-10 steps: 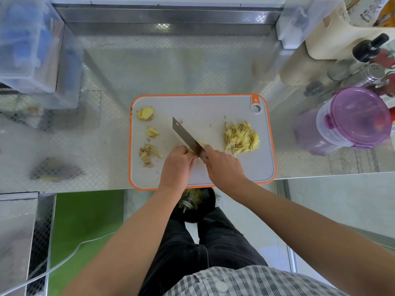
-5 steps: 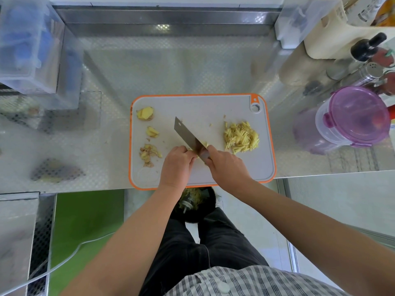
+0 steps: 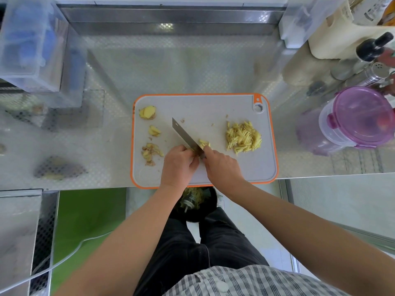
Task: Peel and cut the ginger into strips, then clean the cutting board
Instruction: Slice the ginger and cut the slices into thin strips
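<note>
A grey cutting board [image 3: 192, 107] with an orange rim lies on the steel counter. My right hand [image 3: 222, 167] grips the handle of a cleaver [image 3: 184, 136], its blade slanting up-left across the board. My left hand [image 3: 178, 165], fingers curled, holds down a small piece of ginger [image 3: 204, 144] against the blade; most of that piece is hidden. A pile of ginger strips [image 3: 243, 137] lies on the right of the board. On the left lie a peeled ginger chunk [image 3: 147, 112], a few slices [image 3: 154, 131] and peel scraps [image 3: 149, 153].
A purple-lidded clear container [image 3: 361, 116] stands right of the board, with bottles and a shaker [image 3: 376, 71] behind it. Clear plastic boxes [image 3: 27, 45] stand at the back left. A black bin [image 3: 195, 202] with scraps sits below the counter edge, between my legs.
The cleaver has shifted slightly between frames with small chopping motions. Both hands stay close together at the same spot on the board.
</note>
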### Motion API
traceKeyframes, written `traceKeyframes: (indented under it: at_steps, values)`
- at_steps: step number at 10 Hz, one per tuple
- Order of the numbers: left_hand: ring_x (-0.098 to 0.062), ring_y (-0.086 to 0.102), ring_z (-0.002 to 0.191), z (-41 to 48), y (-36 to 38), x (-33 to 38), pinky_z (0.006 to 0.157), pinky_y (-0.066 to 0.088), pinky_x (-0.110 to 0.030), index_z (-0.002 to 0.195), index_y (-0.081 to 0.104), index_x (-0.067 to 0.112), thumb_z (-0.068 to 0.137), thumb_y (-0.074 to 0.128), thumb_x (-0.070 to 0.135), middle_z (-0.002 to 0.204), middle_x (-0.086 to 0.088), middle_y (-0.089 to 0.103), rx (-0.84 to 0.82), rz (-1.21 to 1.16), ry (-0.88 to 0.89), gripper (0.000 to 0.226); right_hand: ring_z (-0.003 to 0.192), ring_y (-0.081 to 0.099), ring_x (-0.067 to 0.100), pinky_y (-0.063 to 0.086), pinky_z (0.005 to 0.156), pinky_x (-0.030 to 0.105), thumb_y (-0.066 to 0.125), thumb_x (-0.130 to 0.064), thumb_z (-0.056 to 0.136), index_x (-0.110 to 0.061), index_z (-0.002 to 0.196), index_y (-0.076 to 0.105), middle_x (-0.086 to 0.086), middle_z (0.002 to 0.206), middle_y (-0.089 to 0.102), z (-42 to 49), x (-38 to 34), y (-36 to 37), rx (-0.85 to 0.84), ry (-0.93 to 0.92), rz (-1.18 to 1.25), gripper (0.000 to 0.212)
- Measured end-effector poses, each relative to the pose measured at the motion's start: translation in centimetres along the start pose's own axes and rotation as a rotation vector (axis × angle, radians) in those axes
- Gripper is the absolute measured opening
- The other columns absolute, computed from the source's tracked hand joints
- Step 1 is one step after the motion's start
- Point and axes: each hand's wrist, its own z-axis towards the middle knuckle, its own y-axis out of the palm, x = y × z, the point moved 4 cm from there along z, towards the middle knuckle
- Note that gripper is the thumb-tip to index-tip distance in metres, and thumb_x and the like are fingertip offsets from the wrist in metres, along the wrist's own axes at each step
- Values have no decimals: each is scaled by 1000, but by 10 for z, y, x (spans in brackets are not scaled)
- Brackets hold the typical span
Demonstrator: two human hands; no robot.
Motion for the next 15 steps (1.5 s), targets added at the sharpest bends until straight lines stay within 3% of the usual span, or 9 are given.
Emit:
traceKeyframes:
  at_steps: [1,2,3,4,7,9,11,13,15]
  values:
    - [-24,59,69,-2,-5,-3,63,45,-31,81,72,12,80,70,17,75,-5,64,12,-108,-310,6,67,53,31,34,56,35,38,-12,99,-13,119,37,7,91,57,-1,0,-2,0,-4,3,20]
    - [-20,64,68,-9,1,-12,68,50,-33,76,69,17,83,64,28,72,1,70,-39,-272,-714,15,64,47,28,34,56,34,37,-12,99,-13,117,37,6,90,57,-1,0,-4,-4,-1,2,17]
    - [-20,60,46,-15,10,-9,49,51,-29,58,64,14,82,66,20,57,-5,66,-42,-644,-984,25,68,52,29,35,57,34,39,-12,99,-14,121,36,5,92,57,-1,-2,-4,-11,9,-9,23]
    - [-19,47,38,-11,20,-12,38,34,-19,52,54,9,79,64,6,48,-5,55,-29,-806,-1112,30,68,51,29,34,58,34,39,-11,98,-13,121,37,5,90,56,-1,-2,-5,-29,19,-7,23]
    - [-19,45,37,-9,26,-16,48,37,-25,47,49,7,73,67,-5,46,-6,52,27,-886,-1214,33,64,46,25,31,55,32,36,-23,101,-15,103,39,-1,76,49,-9,4,-26,27,-8,106,8]
    - [-20,46,37,-10,29,-21,58,39,-30,29,48,13,65,78,1,44,-5,54,-9,-872,-1203,48,65,48,29,33,56,33,37,-14,99,-13,110,39,2,74,46,-11,1,-19,-33,-1,34,12]
    - [-5,60,44,-7,23,-20,61,57,-24,67,59,11,84,67,7,41,11,59,-68,-831,-1154,19,66,50,29,32,56,34,38,-11,98,-14,108,39,1,75,44,-7,-2,-12,-47,25,24,10]
    - [-3,61,45,-7,24,-20,69,59,-28,69,60,12,84,67,8,44,12,60,-100,-810,-1124,17,76,58,33,34,59,35,35,-22,102,-12,116,39,6,90,58,-6,0,-7,-18,18,65,18]
    - [-1,58,41,-7,22,-21,66,56,-25,65,56,12,86,65,6,40,12,57,-85,-793,-1112,24,64,46,26,33,57,33,35,-23,102,-14,106,39,-1,76,46,-13,0,-17,9,2,98,11]
